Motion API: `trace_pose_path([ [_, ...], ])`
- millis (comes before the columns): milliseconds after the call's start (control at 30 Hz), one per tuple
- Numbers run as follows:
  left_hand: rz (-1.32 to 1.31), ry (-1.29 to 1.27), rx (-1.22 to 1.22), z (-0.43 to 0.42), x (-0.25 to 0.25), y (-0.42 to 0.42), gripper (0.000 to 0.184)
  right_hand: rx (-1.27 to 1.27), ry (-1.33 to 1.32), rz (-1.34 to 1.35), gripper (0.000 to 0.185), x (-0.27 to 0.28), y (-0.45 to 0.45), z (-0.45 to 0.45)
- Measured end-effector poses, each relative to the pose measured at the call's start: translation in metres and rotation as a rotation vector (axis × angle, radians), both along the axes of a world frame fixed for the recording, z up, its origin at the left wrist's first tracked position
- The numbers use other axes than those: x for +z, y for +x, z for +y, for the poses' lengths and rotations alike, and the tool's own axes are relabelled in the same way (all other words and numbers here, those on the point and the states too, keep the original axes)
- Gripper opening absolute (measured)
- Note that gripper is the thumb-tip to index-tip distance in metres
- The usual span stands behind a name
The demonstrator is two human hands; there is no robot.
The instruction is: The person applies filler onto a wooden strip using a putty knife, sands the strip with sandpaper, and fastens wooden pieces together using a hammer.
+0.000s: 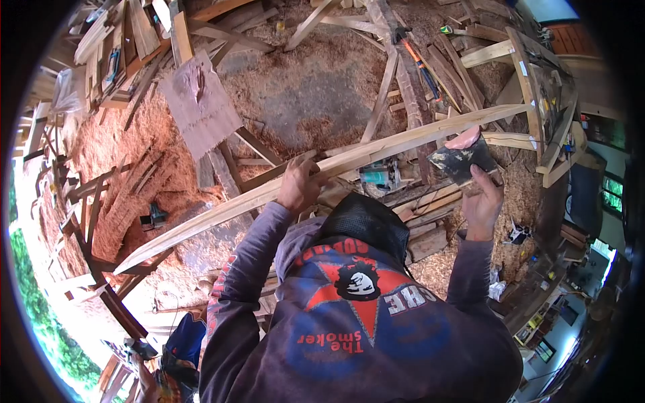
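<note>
In the head view, a long, pale, squared wooden beam (403,138) runs aslant across the work area, its left end nearer the wearer than its right. The left hand (299,187) grasps it near mid-length, fingers bent over the beam. The right hand (484,205) grips the near edge of a dark, flat, angular piece with a pink patch (463,161), pinched between thumb and fingers, by the right part of the beam; whether the two touch cannot be told.

A teal-bodied power tool (377,176) lies just on the near side of the beam, between the hands. Beyond the beam are a thin brownish-pink sheet (201,107), at left, and an orange-and-black handled hammer (420,66), at right. Reddish wood shavings (134,151) cover much of the ground. At lower left, another person's hand (144,377) shows, partly.
</note>
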State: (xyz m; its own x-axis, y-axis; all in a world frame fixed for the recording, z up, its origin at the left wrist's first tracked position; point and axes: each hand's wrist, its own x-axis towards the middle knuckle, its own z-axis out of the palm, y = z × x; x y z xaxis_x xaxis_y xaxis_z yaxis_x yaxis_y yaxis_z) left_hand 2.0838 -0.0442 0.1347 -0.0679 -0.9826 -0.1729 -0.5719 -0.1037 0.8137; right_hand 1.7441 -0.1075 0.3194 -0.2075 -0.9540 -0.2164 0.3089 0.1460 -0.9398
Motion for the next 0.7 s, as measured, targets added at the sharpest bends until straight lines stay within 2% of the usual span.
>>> trace_pose_path([
  [267,-0.006,0.004,0.011,-0.007,0.007,0.002,0.038,-0.015,0.036,0.022,0.038,-0.008,-0.004,-0.002],
  [333,0.011,0.237,-0.097,-0.019,0.009,0.011,0.040,-0.025,0.040,0.039,0.038,-0.006,0.002,-0.003],
  [367,0.016,0.242,-0.097,-0.028,0.009,0.018,0.040,-0.031,0.038,0.056,0.039,-0.005,0.005,-0.003],
  [433,0.291,0.471,-0.252,-0.048,0.008,0.036,0.040,0.004,0.044,0.065,0.040,-0.005,0.001,-0.006],
  [467,0.389,0.454,-0.284,-0.053,0.013,0.043,0.037,0.036,0.049,0.068,0.042,-0.005,0.002,-0.006],
  [533,0.530,0.559,-0.178,-0.060,0.029,0.053,0.033,0.043,0.052,0.035,0.042,0.000,0.013,-0.006],
  [567,0.530,0.551,-0.175,-0.064,0.041,0.057,0.033,0.045,0.051,0.003,0.043,0.005,0.018,-0.007],
  [633,0.228,0.163,-0.180,-0.070,0.067,0.062,0.027,0.041,0.036,0.029,0.042,0.014,0.032,-0.006],
  [667,0.230,0.155,-0.171,-0.071,0.080,0.064,0.027,0.029,0.027,0.051,0.042,0.018,0.038,-0.005],
  [700,0.194,0.007,-0.161,-0.071,0.092,0.068,0.024,0.009,0.028,0.036,0.041,0.018,0.043,-0.006],
])
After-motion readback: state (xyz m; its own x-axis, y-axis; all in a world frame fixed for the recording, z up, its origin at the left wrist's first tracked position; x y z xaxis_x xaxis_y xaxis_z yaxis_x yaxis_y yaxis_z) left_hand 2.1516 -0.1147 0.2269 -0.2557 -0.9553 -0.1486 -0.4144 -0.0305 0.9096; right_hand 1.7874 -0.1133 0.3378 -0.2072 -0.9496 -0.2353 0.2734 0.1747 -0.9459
